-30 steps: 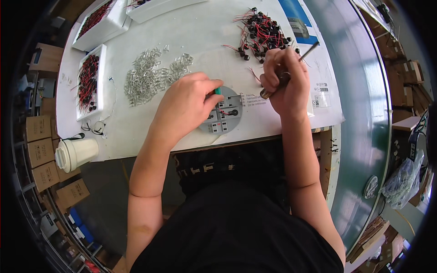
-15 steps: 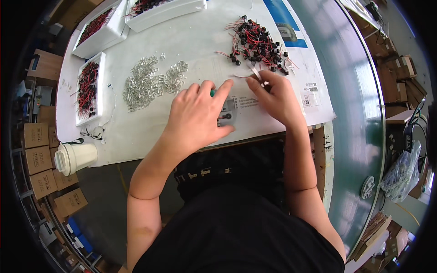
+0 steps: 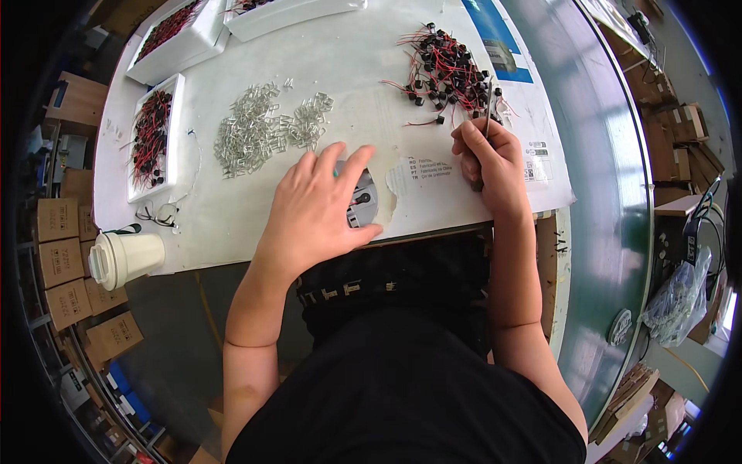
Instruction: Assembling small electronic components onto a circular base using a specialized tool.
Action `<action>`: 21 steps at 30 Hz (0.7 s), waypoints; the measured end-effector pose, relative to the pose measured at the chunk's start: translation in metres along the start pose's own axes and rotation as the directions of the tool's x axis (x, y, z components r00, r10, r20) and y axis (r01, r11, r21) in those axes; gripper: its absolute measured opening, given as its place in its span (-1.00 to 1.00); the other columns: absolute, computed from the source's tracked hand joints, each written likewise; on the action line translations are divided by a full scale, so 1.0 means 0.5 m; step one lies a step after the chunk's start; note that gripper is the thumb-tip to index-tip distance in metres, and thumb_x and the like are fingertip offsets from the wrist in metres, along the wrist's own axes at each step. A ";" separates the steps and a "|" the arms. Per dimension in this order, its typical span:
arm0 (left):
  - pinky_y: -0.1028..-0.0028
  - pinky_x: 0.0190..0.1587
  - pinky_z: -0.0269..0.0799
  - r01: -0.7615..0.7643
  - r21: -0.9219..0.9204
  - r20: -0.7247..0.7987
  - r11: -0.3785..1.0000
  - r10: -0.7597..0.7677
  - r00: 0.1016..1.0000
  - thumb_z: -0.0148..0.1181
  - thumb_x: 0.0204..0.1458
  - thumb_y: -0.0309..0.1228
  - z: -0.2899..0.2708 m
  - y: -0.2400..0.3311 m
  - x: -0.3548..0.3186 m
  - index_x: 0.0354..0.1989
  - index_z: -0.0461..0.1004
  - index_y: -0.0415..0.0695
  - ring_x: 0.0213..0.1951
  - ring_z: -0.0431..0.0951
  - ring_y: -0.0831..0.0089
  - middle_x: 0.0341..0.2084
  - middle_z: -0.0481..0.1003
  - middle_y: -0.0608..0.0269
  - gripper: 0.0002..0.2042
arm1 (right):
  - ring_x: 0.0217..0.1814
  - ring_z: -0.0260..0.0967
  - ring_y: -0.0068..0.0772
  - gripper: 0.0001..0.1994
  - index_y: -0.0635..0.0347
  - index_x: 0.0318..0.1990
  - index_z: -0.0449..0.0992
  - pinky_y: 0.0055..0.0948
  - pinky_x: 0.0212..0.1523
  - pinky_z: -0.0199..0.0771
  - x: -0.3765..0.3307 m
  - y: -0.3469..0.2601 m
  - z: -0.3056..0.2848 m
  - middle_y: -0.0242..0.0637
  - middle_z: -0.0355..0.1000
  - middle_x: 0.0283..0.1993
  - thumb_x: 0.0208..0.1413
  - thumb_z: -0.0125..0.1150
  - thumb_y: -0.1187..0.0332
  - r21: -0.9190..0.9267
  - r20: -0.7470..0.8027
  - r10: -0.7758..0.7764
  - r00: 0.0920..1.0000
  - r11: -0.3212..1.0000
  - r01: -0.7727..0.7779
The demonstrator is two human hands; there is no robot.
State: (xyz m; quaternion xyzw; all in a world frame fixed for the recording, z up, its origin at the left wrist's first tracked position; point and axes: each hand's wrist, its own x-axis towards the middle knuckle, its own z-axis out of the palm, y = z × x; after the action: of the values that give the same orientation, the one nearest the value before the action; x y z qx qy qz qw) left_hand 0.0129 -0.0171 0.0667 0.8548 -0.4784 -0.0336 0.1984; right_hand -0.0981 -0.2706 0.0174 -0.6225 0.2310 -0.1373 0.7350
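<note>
My left hand arches over a grey plastic part, its thumb at the near end and its fingers at the far end. A small round black piece sits in that part; the hand covers much of the rest. Farther right, my right hand is closed around a slim dark tool, perhaps tweezers, whose thin end points away from me. Just beyond this hand lies a heap of small black cylindrical components with red and black wires. One loose component lies at the heap's near edge.
Small clear pieces form a pile left of centre. White foam trays with more wired components stand on the left and at the back. Glasses and a cream lidded cup are at the table's left front. A blue printed sheet lies far right.
My left hand and the grey part have shifted left across the table. My right hand has moved right, away from the part, and its tool now points away from me.
</note>
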 end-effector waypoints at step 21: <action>0.22 0.09 0.59 0.004 -0.580 -0.300 0.815 -0.218 0.929 0.79 -0.31 -0.34 0.083 -0.027 -0.088 0.39 0.39 -0.16 0.08 0.57 0.17 0.20 0.42 -0.04 -0.03 | -0.50 0.37 -0.40 -0.65 0.25 -0.25 0.60 -0.33 -0.47 0.36 -0.043 -0.071 0.055 -0.26 0.42 -0.51 0.51 0.09 0.17 -0.575 0.361 -0.148 0.921 0.742 0.344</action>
State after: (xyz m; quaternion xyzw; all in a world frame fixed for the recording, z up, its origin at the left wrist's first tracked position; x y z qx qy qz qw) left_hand -0.0104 0.0129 0.0179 0.7748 -0.3512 -0.0327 0.5246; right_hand -0.0994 -0.2435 0.0592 -0.8697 0.0672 -0.0561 0.4858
